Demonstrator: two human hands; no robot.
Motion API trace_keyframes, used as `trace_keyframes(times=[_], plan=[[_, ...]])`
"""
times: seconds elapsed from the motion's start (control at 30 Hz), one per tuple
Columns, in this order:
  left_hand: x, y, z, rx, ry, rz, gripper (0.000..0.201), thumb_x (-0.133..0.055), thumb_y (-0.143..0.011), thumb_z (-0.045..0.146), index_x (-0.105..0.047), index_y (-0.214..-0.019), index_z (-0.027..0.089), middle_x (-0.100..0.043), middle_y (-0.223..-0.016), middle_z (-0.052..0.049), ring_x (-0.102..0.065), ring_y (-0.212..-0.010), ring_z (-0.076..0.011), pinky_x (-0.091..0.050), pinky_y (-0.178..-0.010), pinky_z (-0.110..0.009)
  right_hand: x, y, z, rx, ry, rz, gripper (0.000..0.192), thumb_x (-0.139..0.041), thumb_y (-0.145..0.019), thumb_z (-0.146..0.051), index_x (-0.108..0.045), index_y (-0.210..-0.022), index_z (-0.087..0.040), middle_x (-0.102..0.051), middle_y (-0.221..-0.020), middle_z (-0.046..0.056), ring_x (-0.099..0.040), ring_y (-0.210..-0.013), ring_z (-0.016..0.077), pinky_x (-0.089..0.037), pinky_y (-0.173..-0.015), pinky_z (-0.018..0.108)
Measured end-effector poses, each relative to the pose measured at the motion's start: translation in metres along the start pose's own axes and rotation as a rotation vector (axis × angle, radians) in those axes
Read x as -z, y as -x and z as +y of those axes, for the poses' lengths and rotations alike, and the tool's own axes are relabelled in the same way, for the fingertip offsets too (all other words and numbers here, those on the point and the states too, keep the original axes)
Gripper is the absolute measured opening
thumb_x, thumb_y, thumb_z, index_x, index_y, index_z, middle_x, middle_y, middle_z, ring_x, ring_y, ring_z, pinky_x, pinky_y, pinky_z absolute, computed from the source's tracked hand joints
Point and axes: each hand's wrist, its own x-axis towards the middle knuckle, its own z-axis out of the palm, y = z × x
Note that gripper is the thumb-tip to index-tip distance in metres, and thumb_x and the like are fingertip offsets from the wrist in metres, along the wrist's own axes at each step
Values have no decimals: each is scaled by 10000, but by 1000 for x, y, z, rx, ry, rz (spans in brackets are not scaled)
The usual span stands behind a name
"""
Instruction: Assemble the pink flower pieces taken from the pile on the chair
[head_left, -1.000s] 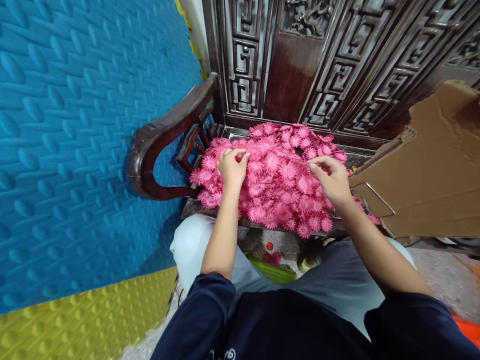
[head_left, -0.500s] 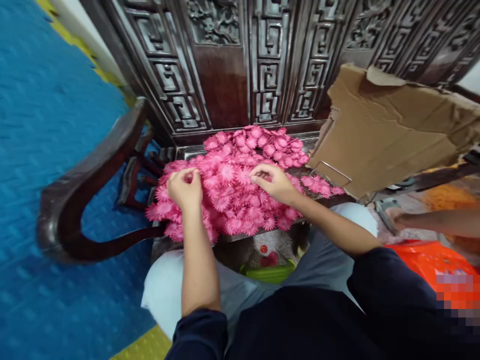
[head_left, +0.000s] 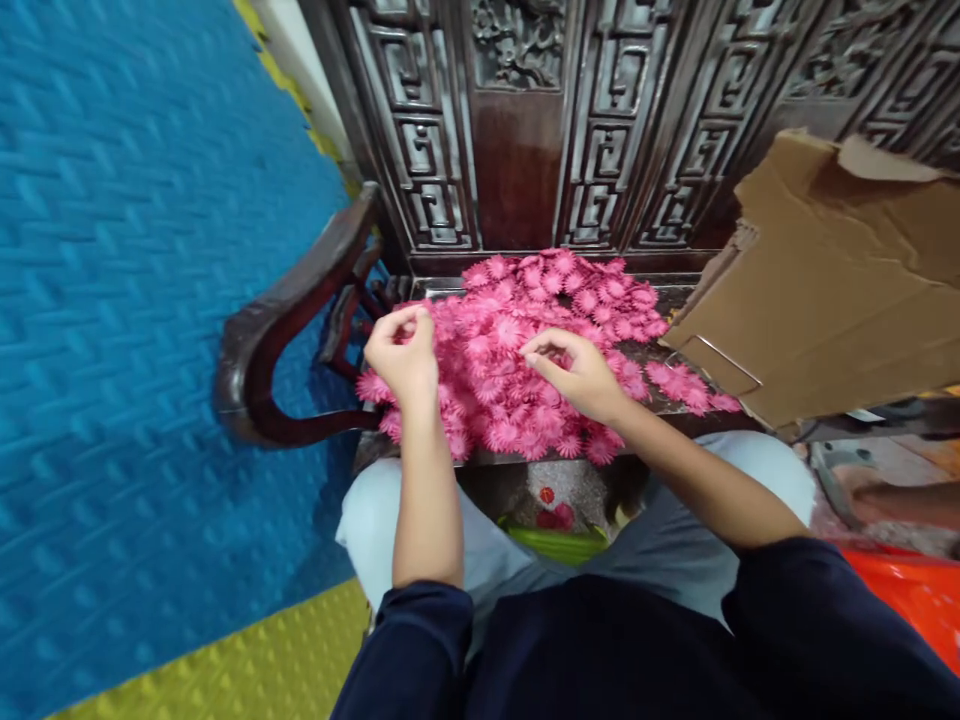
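Your left hand [head_left: 403, 358] sits at the near-left of the heap of pink flower heads [head_left: 525, 340], fingertips drawn together in a pinch; whether a single bloom lies between them cannot be told. Your right hand [head_left: 577, 375] rests on the middle of the heap, thumb and forefinger pinched on what appears to be one pink flower.

The heap covers the dark wooden chair seat [head_left: 675, 400] and runs right up to its near edge.

Risk: blooms along that near edge sit over open floor between your knees; a brush of either wrist is likely to tip them off. Loose flowers at the right lie just beside the cardboard box [head_left: 817, 300] and its wire handle [head_left: 716, 355], where they could slide under the flap.

Surroundings: the curved armrest [head_left: 289, 320] closes the left side, close to your left hand. The carved chair back [head_left: 525, 130] bounds the far side. A green item [head_left: 555, 543] lies on the floor below the seat. Another person's forearm [head_left: 900, 500] shows at the far right, well apart from the heap.
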Motion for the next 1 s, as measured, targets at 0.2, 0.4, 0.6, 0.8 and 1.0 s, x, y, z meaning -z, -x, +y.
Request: trace_keyframes(times=[0.2,0.4,0.6,0.8,1.0], plan=[[1,27,38,69,403,-235,63,-683,-644,219,-669,-674,166,-586,-605,44,-497,-571,-53,-407,-591,-183,-17,-14,-33,191,14,169,166,-576,-818,-250,-613,-968,-189,-648,-888,27,-578,-791,140,-471,-751,306],[1,33,44,302,707,-504,129,-754,-600,240,-660,-665,179,-634,-677,26,-578,-661,-77,-466,-708,-216,-19,-17,-41,279,28,144,150,-606,-816,-312,-642,-913,-204,-653,-882,15,-576,-781,130,-471,-727,302],[2,33,50,464,797,-626,184,-784,-580,240,-620,-634,178,-596,-648,37,-557,-617,-70,-475,-691,-221,-16,-16,-39,324,25,187,121,-638,-795,-299,-624,-841,-188,-627,-805,2,-558,-725,116,-461,-697,289],[5,32,49,454,787,-604,212,-782,-562,252,-587,-616,189,-567,-628,47,-514,-565,-57,-466,-624,-198,-11,-15,-42,365,98,121,161,-587,-829,-332,-583,-768,-182,-600,-767,5,-546,-742,129,-447,-721,305],[-2,35,43,300,713,-523,174,-752,-600,237,-593,-644,181,-547,-634,45,-489,-576,-52,-419,-588,-171,-11,-9,-31,346,135,155,150,-584,-831,-312,-583,-752,-184,-603,-756,1,-541,-738,130,-438,-710,303]])
